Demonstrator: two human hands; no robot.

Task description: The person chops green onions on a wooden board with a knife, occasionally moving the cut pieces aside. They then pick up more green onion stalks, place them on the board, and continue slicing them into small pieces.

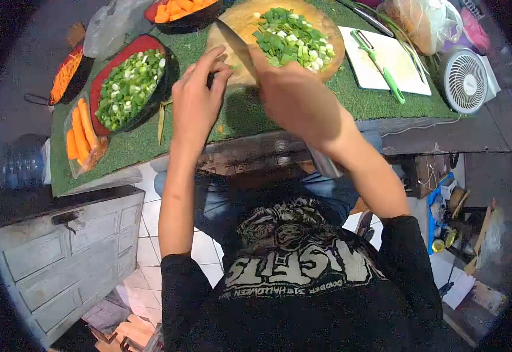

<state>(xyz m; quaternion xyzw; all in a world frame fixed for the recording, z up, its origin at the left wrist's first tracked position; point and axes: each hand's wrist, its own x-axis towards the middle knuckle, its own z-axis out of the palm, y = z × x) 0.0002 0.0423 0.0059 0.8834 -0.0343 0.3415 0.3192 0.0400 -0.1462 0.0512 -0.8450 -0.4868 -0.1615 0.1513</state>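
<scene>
My right hand (297, 100) is wrapped round a large knife, its blade (235, 44) pointing up and left over the round wooden board (229, 35). The metal handle end shows below the hand. Chopped green onion (294, 41) lies heaped on the board, right of the blade. My left hand (200, 91) rests at the board's lower left edge, left of the blade, fingers bent; whether anything small is between them is hidden. To its left is a red and black bowl (100, 82) of chopped green onion.
Peeled carrots (78, 132) lie in a clear tray at the left. Bowls of shredded carrot (67, 76) and carrot chunks (176, 9) stand farther back. On the right are a white board (402, 73), a green peeler (382, 67), plastic bags and a small fan (466, 80).
</scene>
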